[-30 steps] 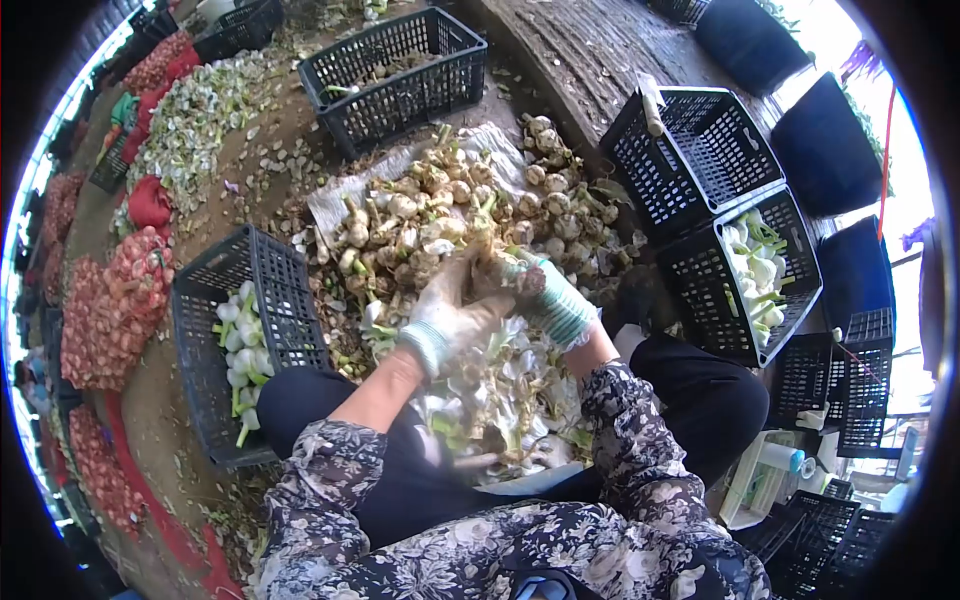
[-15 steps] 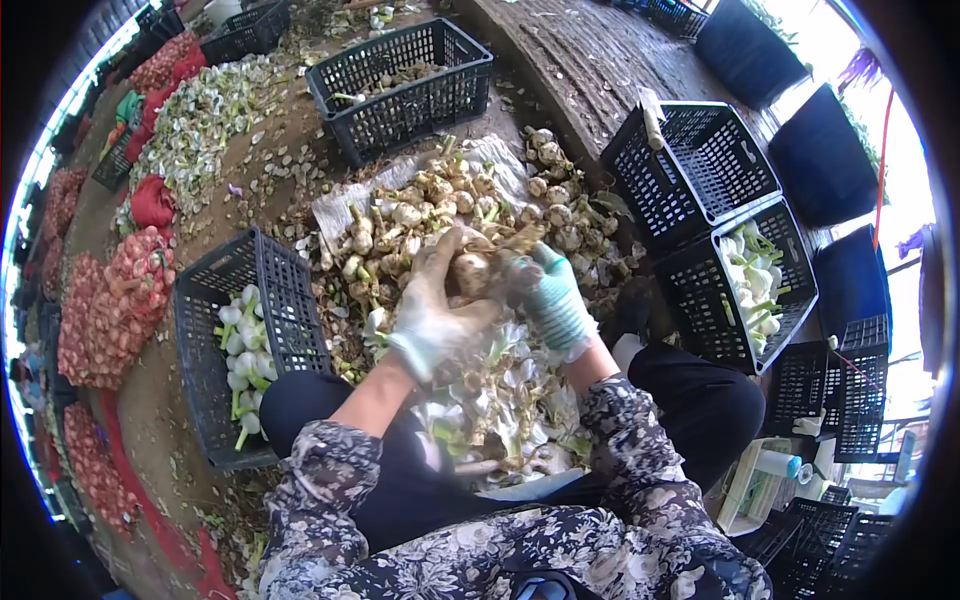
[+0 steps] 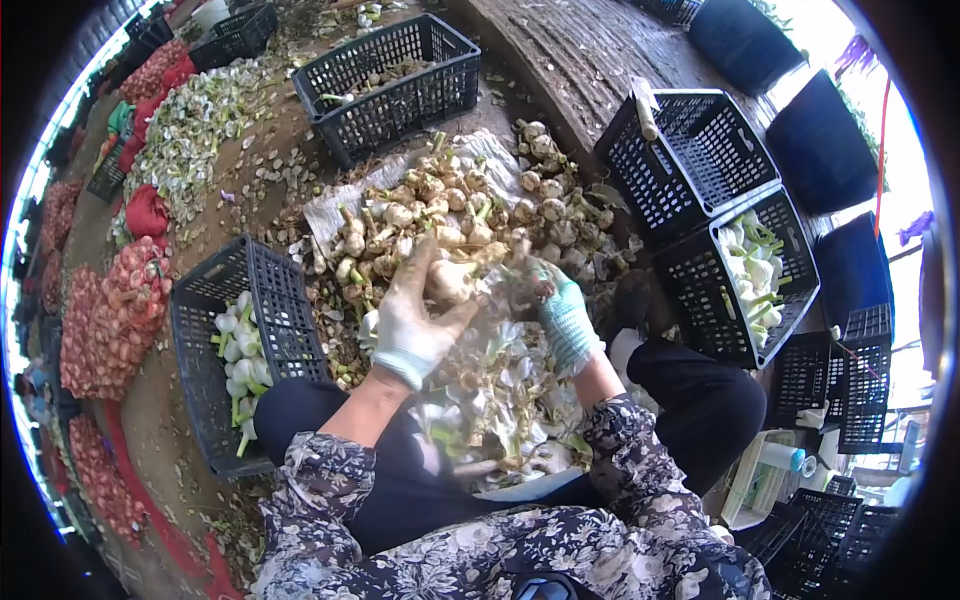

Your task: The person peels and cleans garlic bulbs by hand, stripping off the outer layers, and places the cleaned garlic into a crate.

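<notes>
In the head view my left hand [image 3: 412,325], in a pale glove with a green cuff, is closed around a garlic bulb [image 3: 453,281]. The bulb's stalk points right, toward my other hand. My right hand [image 3: 562,315], in a green-and-white glove, is curled beside the stalk end. Its fingertips are blurred, and what they pinch cannot be made out. Just beyond both hands lies a heap of unpeeled garlic [image 3: 400,215] on a pale sheet [image 3: 325,215]. Below them, loose garlic skins [image 3: 510,390] cover the space between my legs.
A black crate [image 3: 290,310] with peeled bulbs stands at left, another crate [image 3: 690,300] with white bulbs at right. Beyond the heap is a crate [image 3: 400,105] holding some garlic. An upper-right crate [image 3: 670,180] has a handled tool [image 3: 645,112] on its rim. Red net sacks [image 3: 115,310] lie far left.
The garlic bulb has turned so that its round end shows more plainly in my left hand. My right hand has shifted slightly downward, and the hands are a little farther apart.
</notes>
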The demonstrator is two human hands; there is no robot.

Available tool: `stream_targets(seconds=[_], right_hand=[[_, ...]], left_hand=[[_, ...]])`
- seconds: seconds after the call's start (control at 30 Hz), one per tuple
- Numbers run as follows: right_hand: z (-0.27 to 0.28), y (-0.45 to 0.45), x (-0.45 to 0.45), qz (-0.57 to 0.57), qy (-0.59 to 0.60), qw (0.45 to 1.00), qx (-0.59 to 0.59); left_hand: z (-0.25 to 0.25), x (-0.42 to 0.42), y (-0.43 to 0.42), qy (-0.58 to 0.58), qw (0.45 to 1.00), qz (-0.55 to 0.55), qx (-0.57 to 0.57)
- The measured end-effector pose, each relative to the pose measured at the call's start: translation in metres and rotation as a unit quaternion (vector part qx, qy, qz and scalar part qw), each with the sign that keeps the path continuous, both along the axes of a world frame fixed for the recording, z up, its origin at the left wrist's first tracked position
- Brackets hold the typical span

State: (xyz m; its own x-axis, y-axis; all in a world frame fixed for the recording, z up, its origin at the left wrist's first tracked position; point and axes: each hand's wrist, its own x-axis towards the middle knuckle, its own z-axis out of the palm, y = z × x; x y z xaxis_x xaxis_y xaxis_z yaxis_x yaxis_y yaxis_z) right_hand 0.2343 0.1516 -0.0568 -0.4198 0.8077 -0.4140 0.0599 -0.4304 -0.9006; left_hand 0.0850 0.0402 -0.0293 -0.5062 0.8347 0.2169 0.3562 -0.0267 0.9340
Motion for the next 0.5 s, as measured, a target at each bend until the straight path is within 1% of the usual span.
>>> stream_targets(seconds=[0.03,0.07,0.1,0.13,0.17,0.27,0.33,0.43,0.5], right_hand=[[0.002,-0.007,-0.002,0.023,0.006,1.0,0.02],[0.004,-0.01,-0.005,0.046,0.013,0.998,0.044],[0.012,-0.012,-0.007,0.025,0.085,0.991,-0.098],[0.008,-0.011,-0.009,0.021,0.157,0.972,-0.175],[-0.002,-0.01,-0.011,0.088,0.039,0.995,0.035],[-0.013,-0.018,-0.029,0.028,0.137,0.98,0.138],[0.037,-0.028,-0.029,0.001,0.061,0.997,0.044],[0.049,-0.027,-0.025,0.035,0.033,0.997,0.052],[0.039,-0.027,-0.023,0.02,0.092,0.992,0.087]], left_hand=[[-0.005,-0.002,0.0,0.134,0.991,0.003,-0.002],[-0.005,-0.002,0.0,0.164,0.986,-0.001,0.022],[0.005,0.001,0.0,0.193,0.98,-0.006,0.046],[0.007,0.001,0.0,0.209,0.976,-0.011,0.056],[0.008,0.002,0.0,0.224,0.972,-0.016,0.067],[0.009,0.007,0.001,0.226,0.972,-0.012,0.061],[0.005,0.004,0.004,0.233,0.97,-0.014,0.073],[0.002,0.005,0.003,0.237,0.968,-0.013,0.085],[0.004,0.005,0.002,0.239,0.967,-0.019,0.081]])
